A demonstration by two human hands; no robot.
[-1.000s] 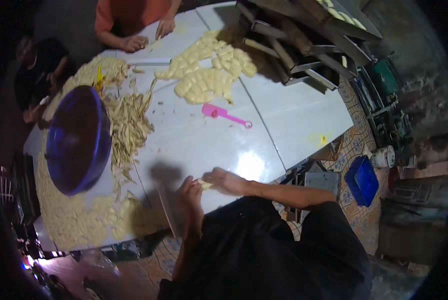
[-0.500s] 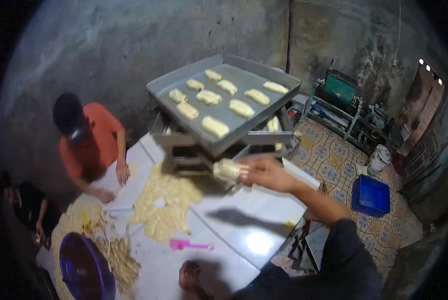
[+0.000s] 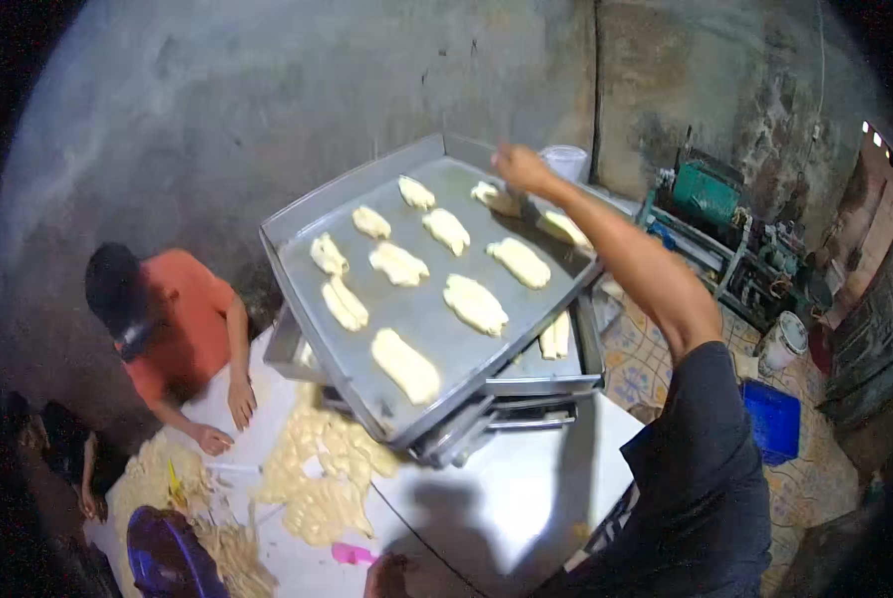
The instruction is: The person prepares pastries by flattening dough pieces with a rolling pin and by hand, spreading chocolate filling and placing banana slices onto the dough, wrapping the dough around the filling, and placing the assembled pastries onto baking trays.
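Note:
My right hand [image 3: 521, 169] is raised over the back of the top metal baking tray [image 3: 352, 167], fingers loosely bent and apparently empty; a pale rolled dough piece [image 3: 487, 193] lies just beneath it. Several more rolls [image 3: 473, 304] lie spread across that tray, which rests askew on a stack of trays [image 3: 546, 384]. At the bottom edge, my left hand [image 3: 386, 573] is partly visible near a pink plastic scraper [image 3: 352, 552], its fingers indistinct. A mass of flattened dough pieces [image 3: 327, 498] covers the tabletop left of it.
A co-worker in orange [image 3: 182, 329] leans on the white tiled table [image 3: 416, 513]; another person [image 3: 67, 458] is at far left. A purple basin [image 3: 172, 558] stands bottom left. Machinery [image 3: 708, 189], a white bucket [image 3: 780, 339] and a blue crate [image 3: 770, 424] are on the right.
The view has swung up to the tray stack. My right hand has carried the roll from near the table to the tray's back, where it now lies, released.

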